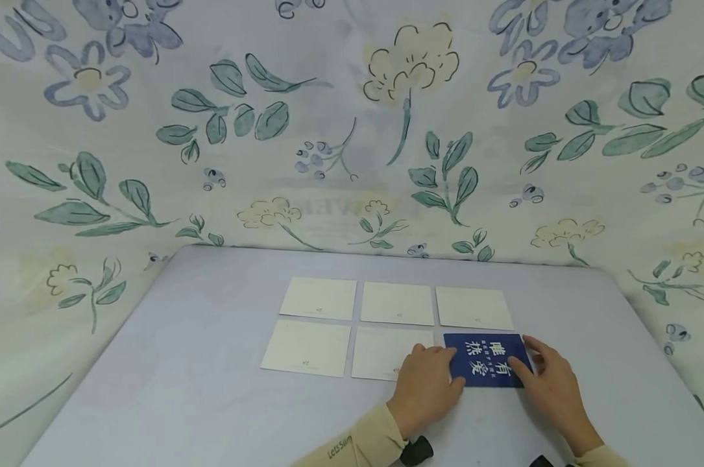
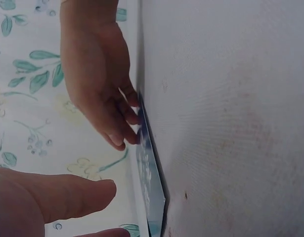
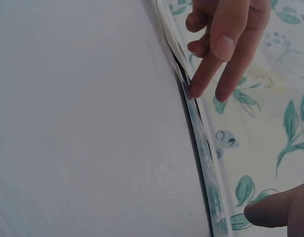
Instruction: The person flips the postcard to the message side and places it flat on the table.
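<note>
A blue card [image 1: 471, 374] with white Chinese characters lies at the right end of the nearer row of cards, its writing turned sideways. My left hand [image 1: 426, 384] is at its left edge, fingertips touching it there. My right hand [image 1: 553, 383] is at the opposite side, with one finger by the far right corner and the thumb over the right part of the card. In the left wrist view, the right hand's fingers [image 2: 127, 121] meet the card's edge. A cream card [image 1: 375, 353] lies partly hidden behind my left hand.
Several cream cards, among them the far middle card [image 1: 397, 301], lie face up in two rows with narrow gaps. They rest on a pale table [image 1: 211, 415]. A flower-patterned cloth [image 1: 340, 84] hangs beyond the table's back edge.
</note>
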The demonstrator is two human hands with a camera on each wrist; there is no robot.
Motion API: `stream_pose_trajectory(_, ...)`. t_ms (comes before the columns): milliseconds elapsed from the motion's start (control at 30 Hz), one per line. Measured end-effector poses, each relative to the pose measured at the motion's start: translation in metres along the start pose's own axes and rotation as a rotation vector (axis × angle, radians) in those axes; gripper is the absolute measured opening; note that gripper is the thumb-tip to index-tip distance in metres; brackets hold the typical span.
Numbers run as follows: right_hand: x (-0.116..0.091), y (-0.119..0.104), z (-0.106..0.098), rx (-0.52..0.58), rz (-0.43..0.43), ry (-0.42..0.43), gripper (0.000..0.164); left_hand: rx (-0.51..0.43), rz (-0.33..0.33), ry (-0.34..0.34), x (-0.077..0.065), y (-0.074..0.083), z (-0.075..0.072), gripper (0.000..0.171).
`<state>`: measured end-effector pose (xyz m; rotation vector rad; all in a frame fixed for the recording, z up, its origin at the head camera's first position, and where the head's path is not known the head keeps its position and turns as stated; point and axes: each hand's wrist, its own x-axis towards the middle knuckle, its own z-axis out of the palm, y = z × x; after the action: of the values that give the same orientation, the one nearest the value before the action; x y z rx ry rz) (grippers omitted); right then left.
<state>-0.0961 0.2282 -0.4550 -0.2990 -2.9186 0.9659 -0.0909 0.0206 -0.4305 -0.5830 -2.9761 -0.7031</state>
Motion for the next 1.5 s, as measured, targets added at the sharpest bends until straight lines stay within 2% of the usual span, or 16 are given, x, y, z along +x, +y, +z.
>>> stream_pose_trajectory(400, 0.000, -0.003, 0.007, 0.031, 0.018, 0.079, 0.052, -0.055, 0.013, -0.001, 0.002, -0.002, 0.003, 0.037)
stream_pose_trajectory(633, 0.001, 0.001, 0.010, 0.061, 0.089, 0.104, 0.047, -0.140, -0.015, -0.010, 0.002, -0.001, 0.004, 0.037)
stream_pose_trajectory(733, 0.001, 0.002, 0.011, 0.079, 0.117, 0.120, 0.045, -0.163, -0.024, 0.016, 0.002, -0.001, 0.004, 0.035)
stream_pose_trajectory(867, 0.001, 0.002, 0.011, 0.105, 0.119, 0.138, 0.042, -0.174, -0.021, 0.062, 0.002, -0.001, 0.003, 0.031)
stream_pose_trajectory(1000, 0.002, 0.002, 0.010, 0.132, 0.117, 0.154, 0.040, -0.181, -0.018, 0.080, 0.003, -0.003, 0.003, 0.029)
stream_pose_trajectory(1333, 0.003, 0.002, 0.008, 0.214, 0.086, 0.230, 0.031, -0.217, -0.009, 0.212, 0.008, -0.011, -0.001, 0.022)
stream_pose_trajectory(1500, 0.003, 0.002, 0.008, 0.219, 0.092, 0.248, 0.032, -0.268, -0.021, 0.223, 0.008, -0.012, 0.000, 0.020)
